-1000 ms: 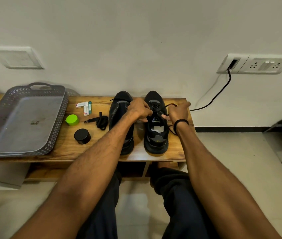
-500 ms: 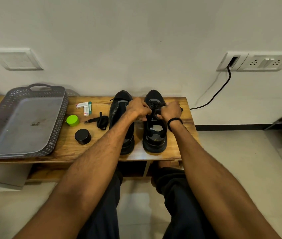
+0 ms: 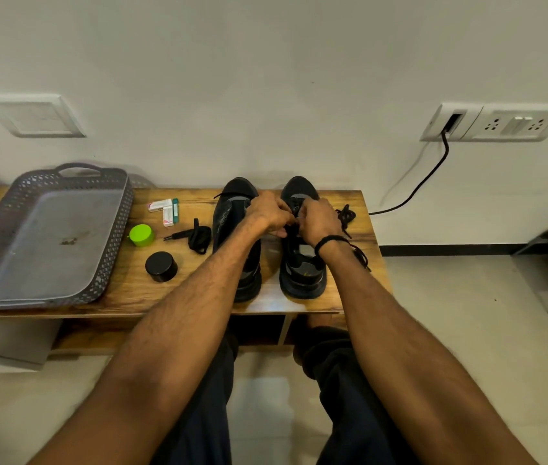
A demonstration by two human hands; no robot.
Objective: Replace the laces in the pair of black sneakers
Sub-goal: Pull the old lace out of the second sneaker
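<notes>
Two black sneakers stand side by side on the wooden bench (image 3: 125,290), toes toward the wall: the left sneaker (image 3: 237,209) and the right sneaker (image 3: 302,270). My left hand (image 3: 267,214) and my right hand (image 3: 319,219) meet over the right sneaker's eyelets, fingers pinched on its black lace. The loose part of that lace (image 3: 346,214) lies bunched on the bench to the right and trails under my right wrist. A second black lace (image 3: 195,236) lies bundled left of the left sneaker.
A grey perforated tray (image 3: 114,229) fills the bench's left part. Between the tray and the sneakers sit a green cap (image 3: 141,234), a black round tin (image 3: 161,266) and small white boxes (image 3: 165,209). A black cable (image 3: 426,179) runs from a wall socket to the bench's right end.
My right hand moved from out at the right, where it held the lace stretched, back in against my left hand over the right sneaker. The lace's slack now lies bunched on the bench.
</notes>
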